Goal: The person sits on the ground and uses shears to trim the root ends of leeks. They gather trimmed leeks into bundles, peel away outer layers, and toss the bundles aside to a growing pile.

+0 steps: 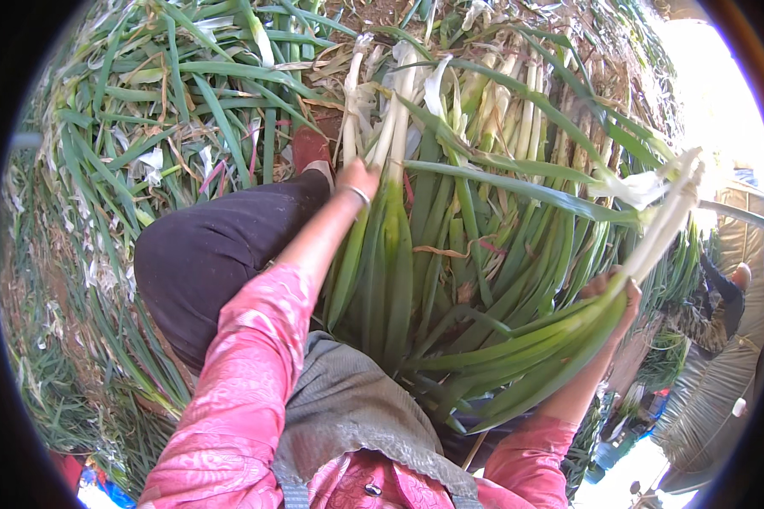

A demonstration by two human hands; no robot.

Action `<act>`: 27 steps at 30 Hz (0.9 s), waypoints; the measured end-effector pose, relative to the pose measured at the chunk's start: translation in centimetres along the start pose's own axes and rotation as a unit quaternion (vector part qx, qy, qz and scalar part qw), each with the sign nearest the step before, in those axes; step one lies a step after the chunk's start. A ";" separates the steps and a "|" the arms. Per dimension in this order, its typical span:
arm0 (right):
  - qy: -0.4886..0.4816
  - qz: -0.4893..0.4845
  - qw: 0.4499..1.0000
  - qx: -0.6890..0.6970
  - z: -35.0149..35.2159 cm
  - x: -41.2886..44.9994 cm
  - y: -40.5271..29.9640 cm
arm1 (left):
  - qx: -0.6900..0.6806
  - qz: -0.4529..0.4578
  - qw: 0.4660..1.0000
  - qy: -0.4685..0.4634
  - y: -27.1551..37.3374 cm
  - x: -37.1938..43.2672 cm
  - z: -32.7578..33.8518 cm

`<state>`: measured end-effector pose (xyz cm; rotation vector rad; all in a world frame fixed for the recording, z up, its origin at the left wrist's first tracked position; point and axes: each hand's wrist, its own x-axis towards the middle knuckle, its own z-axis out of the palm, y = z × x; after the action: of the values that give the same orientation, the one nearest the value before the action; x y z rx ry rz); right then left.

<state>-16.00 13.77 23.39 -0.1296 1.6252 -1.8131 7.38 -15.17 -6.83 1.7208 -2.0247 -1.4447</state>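
My left hand (358,179), with a metal bangle at its wrist, is closed around the pale shank of a green onion (351,121). Close beside it lie more white-stemmed green onions (402,121), their leaves pointing towards my lap. On the right, my right hand (614,296) grips a thick green onion bunch (665,219) where white turns to green. Its white root end tilts up and away, and its broad leaves hang back over my lap. Between my hands spreads a row of laid-out green onions (528,121), roots at the far side.
Loose leaves and peelings (165,108) cover the ground on the left. My shoe (311,149) and bent knee (210,254) border the row. Long detached leaves (522,184) cross over it. At the far right are a person's foot (741,277) and creased sheeting (700,407).
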 end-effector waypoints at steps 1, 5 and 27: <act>0.042 0.015 0.999 -0.003 2.0 -0.3 1.0 | 0.070 0.002 0.997 -0.024 1.1 -1.8 1.4; 0.056 0.033 0.997 -0.044 6.9 0.0 4.1 | 0.155 -0.014 0.985 0.077 3.3 -2.7 2.7; 0.190 -0.013 0.972 -0.138 3.8 -2.1 -0.6 | -0.344 0.116 0.931 0.039 4.0 -1.9 -12.2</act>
<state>-12.73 11.75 25.50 0.0792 2.1503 -1.6953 12.81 -20.98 3.42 1.1755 -1.3647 -1.6849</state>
